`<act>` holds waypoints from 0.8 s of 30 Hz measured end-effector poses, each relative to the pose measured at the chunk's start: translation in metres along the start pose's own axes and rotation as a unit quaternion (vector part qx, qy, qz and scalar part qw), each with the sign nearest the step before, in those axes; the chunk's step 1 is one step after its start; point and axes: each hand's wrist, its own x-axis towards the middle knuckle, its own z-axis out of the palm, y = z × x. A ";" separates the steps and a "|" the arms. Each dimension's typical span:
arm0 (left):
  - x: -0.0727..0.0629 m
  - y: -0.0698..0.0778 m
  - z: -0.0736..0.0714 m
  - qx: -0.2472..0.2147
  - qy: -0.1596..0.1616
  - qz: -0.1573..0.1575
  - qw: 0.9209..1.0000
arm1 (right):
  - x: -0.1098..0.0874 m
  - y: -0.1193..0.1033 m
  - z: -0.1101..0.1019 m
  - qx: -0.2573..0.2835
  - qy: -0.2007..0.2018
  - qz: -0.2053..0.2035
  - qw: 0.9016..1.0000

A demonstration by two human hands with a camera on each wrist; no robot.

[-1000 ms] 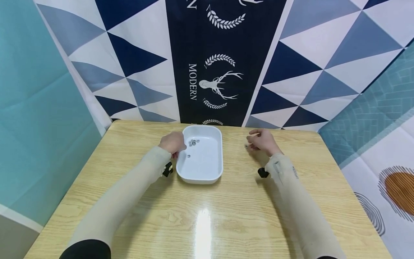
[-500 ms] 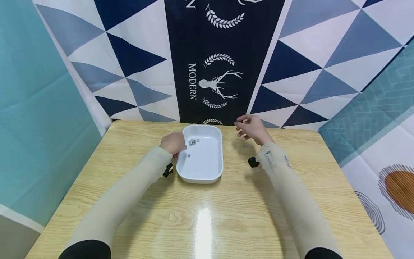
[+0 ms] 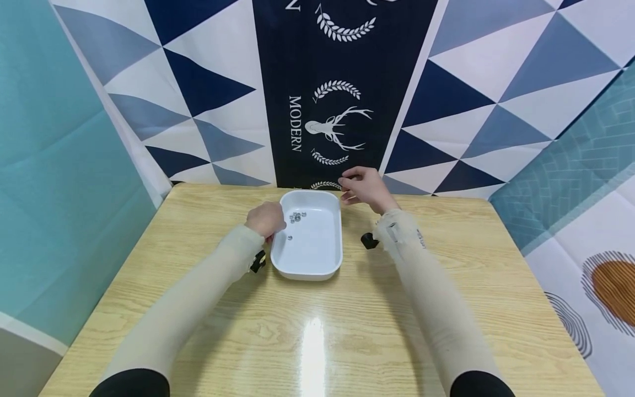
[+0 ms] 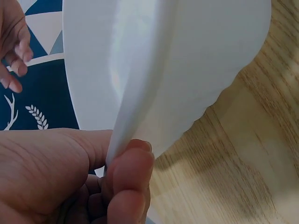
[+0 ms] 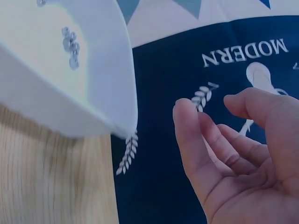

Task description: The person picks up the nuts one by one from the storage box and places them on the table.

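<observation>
A white rectangular plastic tray [image 3: 317, 248] stands on the wooden table. Its left rim is pinched between the thumb and curled fingers of my left hand [image 4: 121, 172], plain in the left wrist view. Several small shiny silver pieces [image 3: 296, 218] lie on its floor, most clustered near the upper left; a lone piece [image 3: 290, 238] sits lower. My right hand [image 3: 366, 188] hovers just off the tray's upper right corner. In the right wrist view, thumb and forefinger are apart and the other fingers loosely bent, with nothing visible between them. The pieces' exact kind is too small to tell.
The wooden table [image 3: 213, 331] extends toward me and to both sides. A patterned cloth [image 3: 327, 110] with triangles and a deer print hangs behind its far edge. Small black cameras sit at both wrists, the right camera [image 3: 369, 241] low over the table.
My right hand has risen and moved left from the table toward the tray's far right corner. A small shiny piece stayed behind on the table. My left hand keeps its grip.
</observation>
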 end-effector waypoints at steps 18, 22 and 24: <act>-0.001 0.001 0.002 0.001 0.013 -0.002 1.000 | 0.012 -0.012 0.046 -0.016 -0.048 0.025 0.998; -0.002 0.001 0.001 -0.002 0.011 0.003 1.000 | 0.015 -0.006 0.057 -0.021 -0.060 0.037 0.997; -0.002 0.001 0.001 -0.001 0.009 0.005 1.000 | 0.017 -0.002 0.063 -0.030 -0.066 0.042 0.996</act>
